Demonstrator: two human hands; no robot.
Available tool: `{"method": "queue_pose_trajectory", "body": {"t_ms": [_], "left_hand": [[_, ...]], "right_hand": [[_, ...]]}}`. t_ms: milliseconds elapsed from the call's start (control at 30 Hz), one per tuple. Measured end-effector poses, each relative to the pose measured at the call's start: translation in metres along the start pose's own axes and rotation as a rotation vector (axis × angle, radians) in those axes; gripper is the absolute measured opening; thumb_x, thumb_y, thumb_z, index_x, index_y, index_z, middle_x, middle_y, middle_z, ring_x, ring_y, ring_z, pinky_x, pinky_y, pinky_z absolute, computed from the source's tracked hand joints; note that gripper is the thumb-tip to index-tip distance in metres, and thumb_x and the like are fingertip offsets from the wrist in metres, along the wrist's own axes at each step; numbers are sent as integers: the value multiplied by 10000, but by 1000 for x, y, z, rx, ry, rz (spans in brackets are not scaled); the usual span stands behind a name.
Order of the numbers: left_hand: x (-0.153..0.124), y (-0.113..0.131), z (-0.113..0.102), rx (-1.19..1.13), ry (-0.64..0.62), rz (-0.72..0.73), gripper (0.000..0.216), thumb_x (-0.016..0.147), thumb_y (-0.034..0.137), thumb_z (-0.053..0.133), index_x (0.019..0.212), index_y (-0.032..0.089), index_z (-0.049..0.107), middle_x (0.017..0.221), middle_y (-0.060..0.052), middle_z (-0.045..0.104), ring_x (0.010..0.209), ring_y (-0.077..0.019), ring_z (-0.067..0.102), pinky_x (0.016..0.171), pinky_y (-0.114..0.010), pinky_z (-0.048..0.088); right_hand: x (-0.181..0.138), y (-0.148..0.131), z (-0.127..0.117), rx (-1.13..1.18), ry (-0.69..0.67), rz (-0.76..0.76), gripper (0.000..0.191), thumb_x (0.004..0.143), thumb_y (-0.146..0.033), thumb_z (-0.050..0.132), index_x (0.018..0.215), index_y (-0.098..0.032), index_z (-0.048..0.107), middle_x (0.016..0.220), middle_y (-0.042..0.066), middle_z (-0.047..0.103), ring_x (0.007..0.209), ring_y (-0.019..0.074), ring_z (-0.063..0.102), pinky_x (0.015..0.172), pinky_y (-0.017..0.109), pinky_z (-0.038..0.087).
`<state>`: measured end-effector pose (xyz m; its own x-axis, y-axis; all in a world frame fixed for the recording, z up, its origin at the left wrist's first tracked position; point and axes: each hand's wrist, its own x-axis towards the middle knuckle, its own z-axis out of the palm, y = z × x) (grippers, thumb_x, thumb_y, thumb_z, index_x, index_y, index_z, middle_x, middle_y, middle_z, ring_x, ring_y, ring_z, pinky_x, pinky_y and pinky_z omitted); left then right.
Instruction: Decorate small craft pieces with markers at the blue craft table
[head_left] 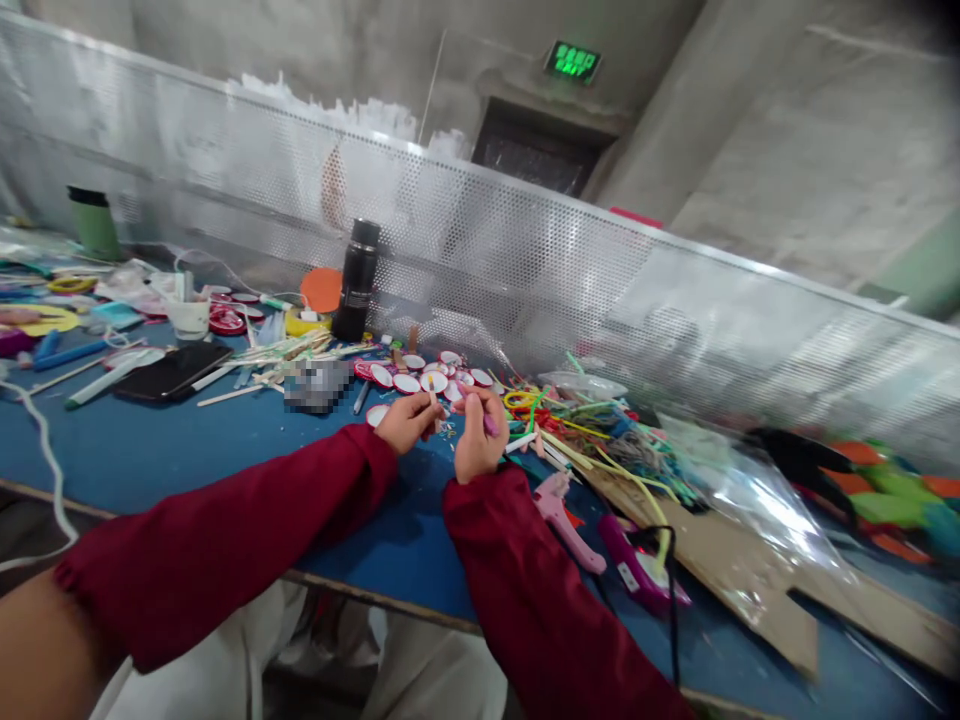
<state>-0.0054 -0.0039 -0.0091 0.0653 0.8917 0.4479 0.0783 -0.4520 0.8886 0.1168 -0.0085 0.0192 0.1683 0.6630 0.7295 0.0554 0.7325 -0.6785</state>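
In the head view, the person's two hands met in front of the body, above a blue tabletop surface [390,560], each arm in a dark red fabric sleeve. The left hand [409,420] was closed, pinching a short, pale, flat stick [432,393] between thumb and fingertips; the stick stood roughly upright, its upper end rising above the fingers. The right hand [478,432] was curled around a small pinkish-purple item [490,424], which lay against the palm side and was partly hidden by the fingers, so its shape could not be told. The stick was just beside the right hand, to its left, and a narrow gap parted the two hands.

Round white discs with red rims [406,383] lay scattered just beyond the fingers. A black cylindrical bottle [358,285] stood behind them, near a perforated metal panel [480,240]. To the right of the right hand spread a tangle of multicoloured cords [600,440]; nearer the body lay a pale pink glue gun [568,522], beside a flat brown cardboard piece [720,555].
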Motion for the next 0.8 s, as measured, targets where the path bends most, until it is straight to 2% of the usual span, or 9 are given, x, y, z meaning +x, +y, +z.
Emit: {"method": "queue_pose_trajectory", "body": {"t_ms": [133,267,333,467,567,700,800], "left_hand": [[-2,2,0,-47,-72,-26,334,834,479,515,780,153,562,575,31,525,484,-91,476,484,-217,372],[-1,4,-1,-31,-134,-60,321,852,443,490,724,154,550,574,22,532,502,-99,512,479,-215,355],[0,4,-2,-39,-160,-106,312,866,429,462,761,153,564,559,25,532,468,-101,513,454,-218,340],[1,6,-1,-104,-172,-136,274,860,405,477,914,151,563,666,10,612,404,-88,489,416,-224,330],[1,7,1,-120,-194,-153,275,845,409,514,930,151,556,636,18,611,378,-83,472,408,-223,327],[-3,5,7,-129,-241,-167,302,843,456,515,880,158,540,588,16,605,358,-88,469,379,-215,280],[-5,-1,11,-160,-235,-179,366,822,527,526,838,162,535,566,14,598,345,-84,454,368,-212,261]], "right_hand": [[-2,6,0,-38,39,14,225,880,-351,497,972,-173,600,736,5,610,667,140,596,654,276,478],[-2,15,0,-198,45,-47,227,869,-351,497,985,-202,623,835,30,655,775,165,621,744,306,488],[-1,19,-2,-289,47,-71,226,867,-343,492,990,-214,632,904,39,666,840,176,623,784,318,485],[2,27,-9,-361,85,-130,215,846,-304,511,989,-206,638,966,56,668,905,181,614,833,325,474],[3,29,-11,-351,115,-150,187,816,-297,549,952,-197,631,906,43,664,843,171,611,800,312,475],[3,19,-8,-259,120,-80,115,815,-291,535,821,-189,588,735,4,615,679,138,576,674,271,466],[3,11,-7,-170,132,-49,61,767,-243,556,800,-194,541,651,-28,564,600,124,542,597,248,442]]}}
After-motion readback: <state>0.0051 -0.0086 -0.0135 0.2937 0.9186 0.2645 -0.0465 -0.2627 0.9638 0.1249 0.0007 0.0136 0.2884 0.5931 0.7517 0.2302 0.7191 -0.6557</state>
